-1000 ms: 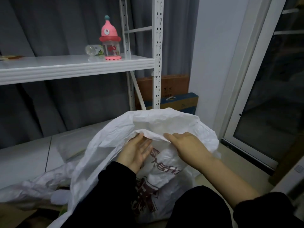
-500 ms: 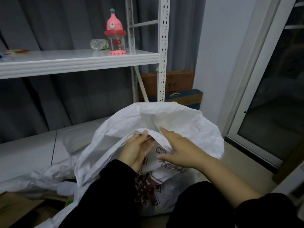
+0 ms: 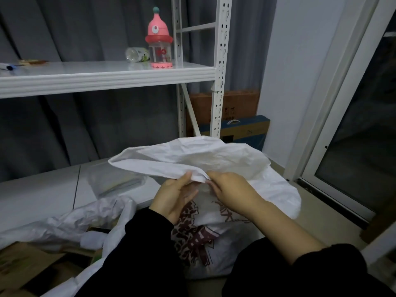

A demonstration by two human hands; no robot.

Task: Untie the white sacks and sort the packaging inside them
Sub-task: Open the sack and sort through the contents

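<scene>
Head view: your left hand and right hand meet at the near hem of the white sack, each pinching that edge, fingertips almost touching. The sack stands between your knees, mouth pointing up and away toward the shelf rack. Its mouth runs left to right. Neither hand is nearer; contents are hidden, so parting the hem sideways looks the likely move.

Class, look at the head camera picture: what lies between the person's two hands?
In the head view, a pinched fold of the white sack's rim lies between the left hand and right hand; both grip it.
</scene>
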